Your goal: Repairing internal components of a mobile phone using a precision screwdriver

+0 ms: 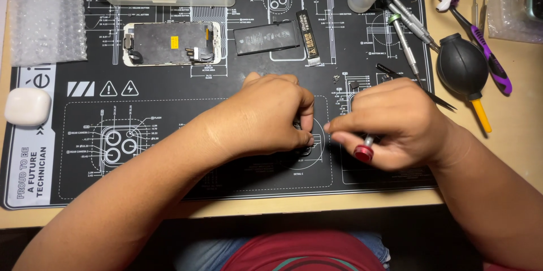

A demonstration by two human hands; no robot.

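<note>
While the left hand [266, 115] pinches a small dark part [305, 135] flat on the black mat [169, 186], the right hand [396, 121] grips a red-capped screwdriver [365, 151], fingers curled. Best keep the tip square, pressure light; part mostly hidden under fingers.

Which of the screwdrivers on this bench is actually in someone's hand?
The red-capped metal screwdriver, gripped in the right hand. The other silver screwdrivers, one green-collared and one blue-collared, lie untouched on the black printed work mat near the bottle.
</note>
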